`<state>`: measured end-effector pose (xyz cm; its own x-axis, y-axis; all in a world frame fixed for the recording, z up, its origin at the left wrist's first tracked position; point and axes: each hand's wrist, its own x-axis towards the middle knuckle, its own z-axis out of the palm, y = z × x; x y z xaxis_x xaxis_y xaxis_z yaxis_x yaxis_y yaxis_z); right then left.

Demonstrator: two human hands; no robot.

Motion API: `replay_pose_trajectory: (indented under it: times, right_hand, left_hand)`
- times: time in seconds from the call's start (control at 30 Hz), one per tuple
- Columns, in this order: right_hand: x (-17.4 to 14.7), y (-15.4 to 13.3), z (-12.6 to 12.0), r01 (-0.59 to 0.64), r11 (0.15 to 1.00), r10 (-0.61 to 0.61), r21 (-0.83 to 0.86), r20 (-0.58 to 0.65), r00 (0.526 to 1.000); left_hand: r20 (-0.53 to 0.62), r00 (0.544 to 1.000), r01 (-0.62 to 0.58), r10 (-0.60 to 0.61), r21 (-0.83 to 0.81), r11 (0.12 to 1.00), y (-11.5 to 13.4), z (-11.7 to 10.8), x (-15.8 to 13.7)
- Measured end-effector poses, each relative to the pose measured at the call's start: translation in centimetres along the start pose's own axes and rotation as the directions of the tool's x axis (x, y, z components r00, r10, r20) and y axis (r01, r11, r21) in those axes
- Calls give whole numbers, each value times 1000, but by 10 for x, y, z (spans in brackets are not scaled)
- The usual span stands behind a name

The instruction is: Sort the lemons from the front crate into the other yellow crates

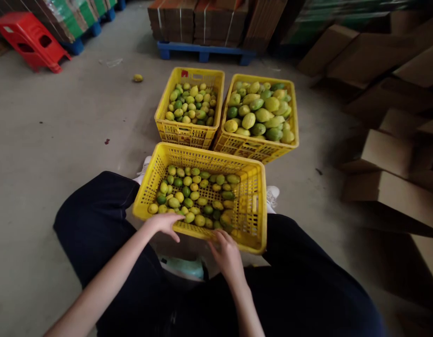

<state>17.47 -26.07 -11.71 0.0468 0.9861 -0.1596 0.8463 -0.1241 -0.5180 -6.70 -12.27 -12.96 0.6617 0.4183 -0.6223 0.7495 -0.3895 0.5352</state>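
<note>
A yellow plastic crate (256, 187) sits between my knees, tilted a little, with a loose layer of green and yellow lemons (188, 193) over its perforated bottom. My left hand (165, 223) is at the near rim, its fingers stretched over the edge beside the closest lemons and its thumb apart, outside the crate. Farther right along the same rim, my right hand (227, 255) has its fingers over the edge and its thumb spread away from them. The right fingertips are partly hidden behind the rim. No lemon shows in either hand.
Two more yellow crates stand just beyond: the left one (160, 125) holds smaller lemons, the right one (293, 117) larger ones. A single lemon (138, 78) lies on the floor. Around are a red stool (30, 40), a blue pallet (204, 49) with flattened cardboard, and open cartons (388, 150).
</note>
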Motion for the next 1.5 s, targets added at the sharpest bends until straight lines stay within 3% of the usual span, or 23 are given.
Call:
replay_pose_trajectory:
  times: [0.07,0.13,0.2,0.27,0.4,0.53,0.63,0.77,0.87,0.93,1.1,1.2,1.3,1.37,1.43,1.5]
  right_hand:
    - [15,-2,-29,71,996,-77,53,122,990]
    - [39,-3,-63,132,991,-127,-3,253,959]
    - [69,-7,-93,159,975,-96,-152,355,930]
    - [97,-11,-113,157,927,-18,-340,377,926]
    - [130,-13,-120,118,892,79,-437,406,911]
    - [128,-3,-107,80,889,183,-452,509,841]
    - [122,5,-105,86,923,152,-375,561,814]
    - [123,9,-115,42,911,181,-410,491,852]
    - [124,3,-123,-13,860,253,-510,405,879]
    - [122,-4,-123,-7,864,237,-503,396,887]
    - [115,-23,-104,154,965,-50,-214,424,904]
    - [112,-31,-97,255,967,-248,22,322,914]
    - [109,-36,-101,286,955,-296,77,227,928]
    - [107,-37,-109,276,961,-268,-15,193,944]
    - [106,-36,-117,265,955,-240,-132,179,954]
    - [106,-34,-123,262,939,-219,-222,203,954]
  left_hand:
    - [26,991,128,-129,52,990,-5,-20,10]
    - [-94,964,257,-247,112,960,-12,-36,29]
    - [-160,939,325,-304,127,937,-21,-45,52]
    - [-125,934,348,-334,111,931,-31,-44,76]
    - [-38,910,414,-412,41,910,-51,-21,113]
    - [-28,883,469,-469,-8,883,-61,0,138]
    - [-29,868,495,-495,-26,869,-61,3,148]
    - [-62,884,458,-464,-84,885,-59,-3,143]
    - [-56,923,367,-380,-167,915,-55,-13,128]
    - [-17,951,295,-308,-244,924,-46,-23,117]
    - [88,991,132,-102,-476,870,8,-58,88]
    - [106,993,22,59,-635,772,48,-79,67]
    - [119,982,-35,147,-649,760,64,-90,51]
    - [116,991,2,68,-514,858,57,-87,49]
    - [57,993,118,-106,-302,946,41,-74,55]
    - [-10,969,244,-248,-142,959,21,-55,65]
